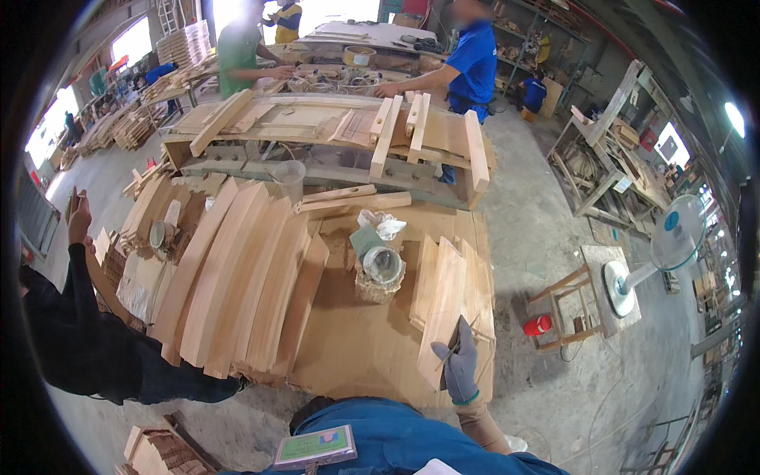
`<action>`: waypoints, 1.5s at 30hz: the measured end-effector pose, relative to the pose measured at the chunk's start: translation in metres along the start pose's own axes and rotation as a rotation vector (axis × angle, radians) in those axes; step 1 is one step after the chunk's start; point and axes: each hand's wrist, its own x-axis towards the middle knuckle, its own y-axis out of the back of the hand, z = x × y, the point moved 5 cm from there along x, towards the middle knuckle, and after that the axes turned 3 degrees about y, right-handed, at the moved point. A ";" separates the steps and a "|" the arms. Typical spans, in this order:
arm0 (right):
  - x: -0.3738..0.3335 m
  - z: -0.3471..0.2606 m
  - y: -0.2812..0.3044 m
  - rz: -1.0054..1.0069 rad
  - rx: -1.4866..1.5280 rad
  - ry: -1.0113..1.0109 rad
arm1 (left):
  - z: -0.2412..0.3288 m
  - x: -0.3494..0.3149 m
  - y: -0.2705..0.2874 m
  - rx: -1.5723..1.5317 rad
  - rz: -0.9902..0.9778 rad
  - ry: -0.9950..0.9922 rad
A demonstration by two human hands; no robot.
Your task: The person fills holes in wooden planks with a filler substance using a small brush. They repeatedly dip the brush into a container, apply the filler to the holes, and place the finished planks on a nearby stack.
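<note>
My right hand, in a grey glove with a green cuff, is at the near right corner of the cardboard-covered table. A thin brownish stick shows between its fingers; its lower end is too small to make out. The hand rests at the edge of a pale curved wooden board, the top one of a small stack. Left of the stack stands a clear plastic cup on a crusted tub, with a grey-green block leaning against it. My left hand does not show.
A long row of curved wooden slats covers the table's left half. A person in dark clothes stands beyond it. Across a second bench are people in green and blue. A fan sits on a wooden stool at right.
</note>
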 end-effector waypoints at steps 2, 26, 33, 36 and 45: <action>0.001 -0.002 -0.001 -0.017 0.009 -0.008 | 0.003 0.003 0.001 0.001 0.001 -0.005; 0.005 0.024 0.003 -0.016 -0.009 -0.018 | 0.008 0.004 0.007 0.080 -0.013 -0.030; 0.007 0.023 0.011 0.014 -0.086 -0.028 | 0.000 0.006 0.008 0.164 -0.048 -0.047; 0.010 0.030 0.019 0.049 -0.210 0.023 | -0.015 0.000 0.010 0.270 -0.099 -0.092; 0.074 0.078 0.059 0.191 -0.627 0.142 | 0.104 -0.021 0.031 0.845 -0.079 -0.630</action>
